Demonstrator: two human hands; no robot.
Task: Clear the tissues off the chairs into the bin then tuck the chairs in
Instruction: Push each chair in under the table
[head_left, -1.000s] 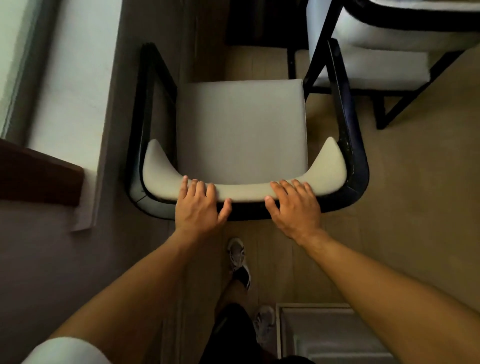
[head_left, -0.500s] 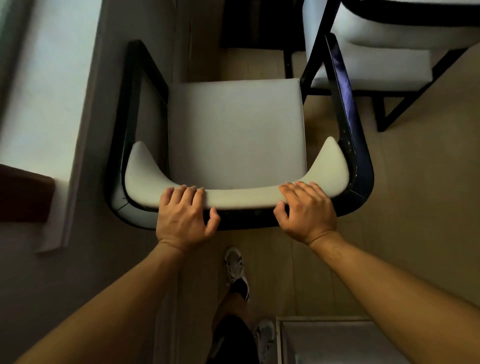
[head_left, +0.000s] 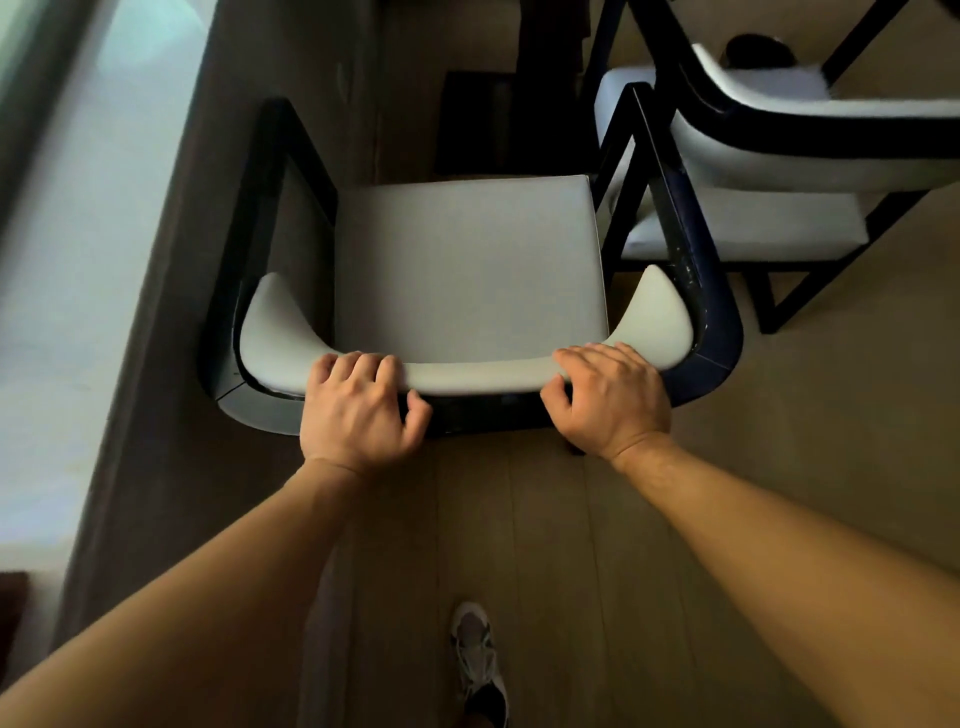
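Observation:
A black-framed armchair (head_left: 467, 270) with a pale grey seat and curved padded backrest stands right below me. Its seat is bare, with no tissue on it. My left hand (head_left: 361, 410) grips the top of the backrest left of centre, fingers curled over the padding and thumb on the black frame behind. My right hand (head_left: 610, 397) grips the backrest right of centre in the same way. No tissue or bin shows in this view.
A second matching chair (head_left: 769, 156) stands at the upper right, close to the first chair's right arm. A pale wall and skirting (head_left: 104, 312) run along the left. A dark table leg or base (head_left: 519, 88) lies ahead. My shoe (head_left: 478, 665) is on the wooden floor.
The chair has slid forward and away from me with both hands on its backrest. My fingers have curled more tightly over the padding. The white box near my feet has left the view.

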